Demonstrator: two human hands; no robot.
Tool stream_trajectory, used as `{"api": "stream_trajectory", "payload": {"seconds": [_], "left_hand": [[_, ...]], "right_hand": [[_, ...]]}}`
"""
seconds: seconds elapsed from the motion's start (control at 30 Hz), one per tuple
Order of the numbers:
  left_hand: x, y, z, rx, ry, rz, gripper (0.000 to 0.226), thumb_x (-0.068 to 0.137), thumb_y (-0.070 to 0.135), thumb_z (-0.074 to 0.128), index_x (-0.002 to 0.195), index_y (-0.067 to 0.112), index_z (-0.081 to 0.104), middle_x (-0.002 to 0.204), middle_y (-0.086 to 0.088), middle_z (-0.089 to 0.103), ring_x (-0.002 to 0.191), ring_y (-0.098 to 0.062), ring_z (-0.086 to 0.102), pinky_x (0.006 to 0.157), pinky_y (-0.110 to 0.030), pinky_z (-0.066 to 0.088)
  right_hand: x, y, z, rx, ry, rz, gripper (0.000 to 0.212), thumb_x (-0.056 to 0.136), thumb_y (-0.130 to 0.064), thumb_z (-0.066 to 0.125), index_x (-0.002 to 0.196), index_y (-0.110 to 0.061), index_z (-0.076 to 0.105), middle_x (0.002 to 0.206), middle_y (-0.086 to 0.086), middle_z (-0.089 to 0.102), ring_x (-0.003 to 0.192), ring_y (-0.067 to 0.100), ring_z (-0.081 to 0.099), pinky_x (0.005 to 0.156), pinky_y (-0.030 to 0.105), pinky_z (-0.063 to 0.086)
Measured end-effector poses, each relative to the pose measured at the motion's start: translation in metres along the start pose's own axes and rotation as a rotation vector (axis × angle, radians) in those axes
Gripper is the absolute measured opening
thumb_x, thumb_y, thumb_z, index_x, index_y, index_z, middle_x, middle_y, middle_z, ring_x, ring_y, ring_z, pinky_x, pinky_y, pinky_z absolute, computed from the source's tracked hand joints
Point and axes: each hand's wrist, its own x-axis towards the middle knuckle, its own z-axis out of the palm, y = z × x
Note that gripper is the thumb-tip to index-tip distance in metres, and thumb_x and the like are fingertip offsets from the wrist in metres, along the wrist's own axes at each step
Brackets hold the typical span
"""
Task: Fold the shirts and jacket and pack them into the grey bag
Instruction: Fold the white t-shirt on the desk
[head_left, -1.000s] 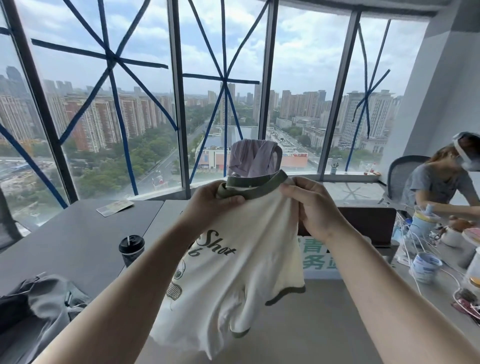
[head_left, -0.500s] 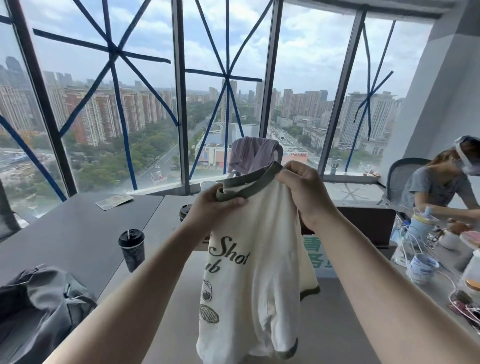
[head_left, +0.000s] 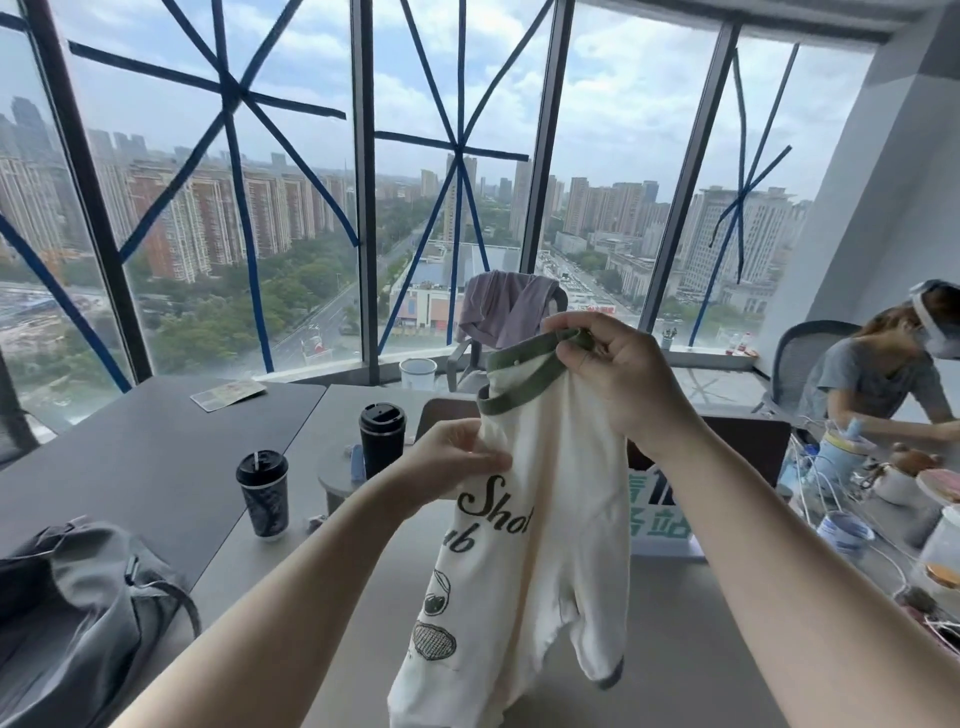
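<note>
A cream T-shirt (head_left: 550, 545) with a green collar and dark printed lettering hangs in the air in front of me. My right hand (head_left: 618, 384) grips the green collar at the top. Lower down, my left hand (head_left: 457, 457) pinches the cream fabric at the shirt's left edge, just above the lettering. The grey bag (head_left: 78, 618) lies open on the table at the lower left. A mauve garment (head_left: 504, 306) is draped over a chair back by the window.
On the grey table (head_left: 156, 457) stand a dark paper cup with a straw (head_left: 262, 493) and a black tumbler (head_left: 383, 439). A card (head_left: 228, 393) lies far back. At the right a seated person (head_left: 878, 379) works among cups (head_left: 844, 530) and cables.
My left hand let go of the collar and slid down to the shirt's left edge. My right hand lifted the collar higher and to the right, so the shirt hangs longer.
</note>
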Motion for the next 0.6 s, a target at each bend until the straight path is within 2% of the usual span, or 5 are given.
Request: {"api": "stream_trajectory", "payload": {"seconds": [0.2, 0.37, 0.47, 0.53, 0.6], "left_hand": [[0.010, -0.002, -0.014, -0.219, 0.181, 0.119, 0.013, 0.088, 0.012, 0.069, 0.085, 0.010, 0.057, 0.074, -0.007, 0.064, 0.062, -0.019, 0.060, 0.057, -0.030, 0.052], [0.012, -0.033, -0.001, 0.302, -0.006, -0.055, 0.016, 0.086, 0.015, 0.073, 0.076, 0.010, 0.062, 0.067, 0.001, 0.056, 0.056, -0.007, 0.049, 0.053, -0.019, 0.041], [0.011, -0.045, -0.008, 0.098, 0.089, -0.022, 0.030, 0.087, 0.025, 0.071, 0.089, -0.003, 0.061, 0.078, -0.007, 0.059, 0.073, -0.017, 0.052, 0.068, -0.031, 0.042], [0.009, -0.046, -0.011, -0.064, 0.230, 0.071, 0.026, 0.089, 0.027, 0.068, 0.088, 0.004, 0.058, 0.081, -0.007, 0.059, 0.077, -0.017, 0.051, 0.072, -0.033, 0.040], [0.008, -0.052, -0.009, -0.026, 0.249, 0.094, 0.015, 0.091, 0.020, 0.067, 0.087, 0.010, 0.056, 0.082, -0.006, 0.061, 0.075, -0.017, 0.053, 0.071, -0.033, 0.043]], "right_hand": [[0.007, -0.006, -0.018, -0.049, 0.123, -0.022, 0.019, 0.096, 0.002, 0.055, 0.102, -0.010, 0.068, 0.087, -0.007, 0.066, 0.077, -0.011, 0.059, 0.072, 0.004, 0.040], [0.005, -0.012, -0.015, -0.065, 0.141, -0.049, 0.017, 0.096, 0.004, 0.054, 0.100, -0.007, 0.066, 0.087, -0.007, 0.064, 0.078, -0.014, 0.057, 0.074, 0.003, 0.039], [0.003, -0.014, -0.018, -0.057, 0.190, -0.059, 0.018, 0.096, 0.003, 0.054, 0.098, -0.009, 0.067, 0.087, -0.008, 0.064, 0.078, -0.013, 0.057, 0.073, 0.004, 0.040], [0.004, -0.015, -0.024, -0.052, 0.260, -0.058, 0.020, 0.096, 0.001, 0.054, 0.096, -0.015, 0.067, 0.085, -0.009, 0.064, 0.077, -0.012, 0.057, 0.072, 0.005, 0.040], [0.006, -0.017, -0.029, -0.062, 0.304, -0.061, 0.022, 0.096, -0.001, 0.054, 0.094, -0.019, 0.067, 0.086, -0.008, 0.064, 0.077, -0.010, 0.057, 0.071, 0.006, 0.040]]}}
